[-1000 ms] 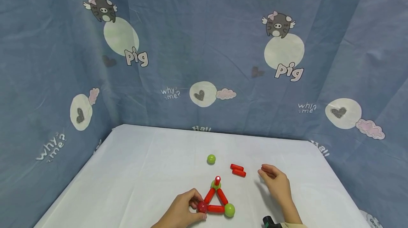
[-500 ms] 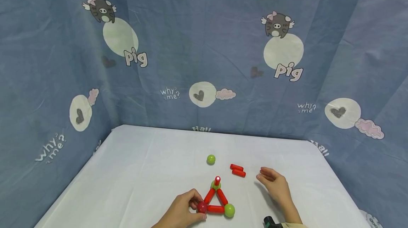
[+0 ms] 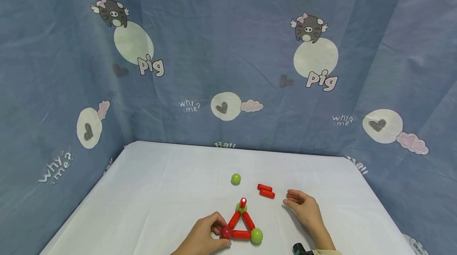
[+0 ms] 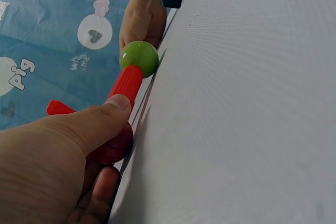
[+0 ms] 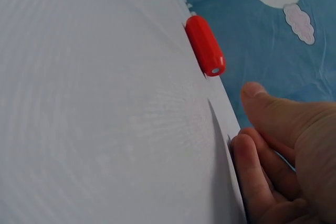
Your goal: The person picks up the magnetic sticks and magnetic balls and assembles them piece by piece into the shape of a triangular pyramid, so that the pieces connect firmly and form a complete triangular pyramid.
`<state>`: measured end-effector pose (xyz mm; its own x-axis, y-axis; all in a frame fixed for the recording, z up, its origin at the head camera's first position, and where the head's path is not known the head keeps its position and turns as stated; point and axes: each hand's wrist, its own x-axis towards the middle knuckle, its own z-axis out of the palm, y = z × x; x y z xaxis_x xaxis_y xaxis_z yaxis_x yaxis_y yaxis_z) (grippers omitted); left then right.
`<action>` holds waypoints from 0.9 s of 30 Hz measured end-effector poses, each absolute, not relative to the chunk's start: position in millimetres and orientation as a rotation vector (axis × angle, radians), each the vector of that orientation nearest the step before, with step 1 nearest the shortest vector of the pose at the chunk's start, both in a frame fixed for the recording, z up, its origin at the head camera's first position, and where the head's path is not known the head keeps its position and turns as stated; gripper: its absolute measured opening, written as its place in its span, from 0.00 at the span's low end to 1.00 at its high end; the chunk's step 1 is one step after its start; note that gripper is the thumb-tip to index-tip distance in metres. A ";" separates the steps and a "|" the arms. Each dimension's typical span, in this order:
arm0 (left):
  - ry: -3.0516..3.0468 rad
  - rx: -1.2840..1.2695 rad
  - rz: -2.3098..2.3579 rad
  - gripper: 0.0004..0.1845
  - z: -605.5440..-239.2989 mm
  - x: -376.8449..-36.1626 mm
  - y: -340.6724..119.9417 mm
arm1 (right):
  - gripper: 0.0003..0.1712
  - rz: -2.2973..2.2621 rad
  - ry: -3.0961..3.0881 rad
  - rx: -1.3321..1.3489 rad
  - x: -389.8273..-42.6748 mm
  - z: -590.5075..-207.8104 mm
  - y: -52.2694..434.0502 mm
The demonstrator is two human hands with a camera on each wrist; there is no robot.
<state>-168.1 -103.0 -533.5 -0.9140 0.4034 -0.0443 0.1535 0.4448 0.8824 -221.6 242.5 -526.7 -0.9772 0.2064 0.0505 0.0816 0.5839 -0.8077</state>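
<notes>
Hands at a red stick triangle [image 3: 241, 223], lower centre.
Left grip [image 3: 201, 237] pinches its dark red ball [image 3: 225, 232]; right grip [image 3: 303, 207], fingers spread loosely, lies beside two loose red sticks [image 3: 265, 190].

White table [image 3: 150, 191] before blue cartoon-pig curtain [image 3: 228, 48].

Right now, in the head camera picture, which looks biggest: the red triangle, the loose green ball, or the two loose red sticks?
1. red triangle, clearly largest.
2. two loose red sticks, taken as a pair.
3. loose green ball, smallest; it lies slightly farther from the camera, so that gap is unsure.
</notes>
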 end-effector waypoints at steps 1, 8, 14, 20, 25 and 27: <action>2.449 0.481 1.456 0.19 -533.6 -168.1 -102.6 | 0.24 1.340 -2.673 -0.244 -221.5 -526.7 242.4; 2.458 0.496 1.454 0.19 -532.6 -168.0 -102.0 | 0.21 1.311 -2.674 -0.252 -222.6 -527.9 240.0; 2.476 0.519 1.447 0.19 -531.7 -166.2 -102.7 | 0.20 1.300 -2.689 -0.235 -224.1 -524.2 231.9; 2.477 0.527 1.456 0.19 -531.9 -166.8 -102.5 | 0.20 1.260 -2.704 -0.215 -225.6 -522.8 225.8; 2.476 0.524 1.452 0.19 -532.5 -167.0 -102.5 | 0.19 1.246 -2.692 -0.208 -226.9 -524.9 223.2; 2.473 0.525 1.453 0.19 -532.7 -167.2 -102.3 | 0.19 1.249 -2.691 -0.197 -227.9 -526.0 221.8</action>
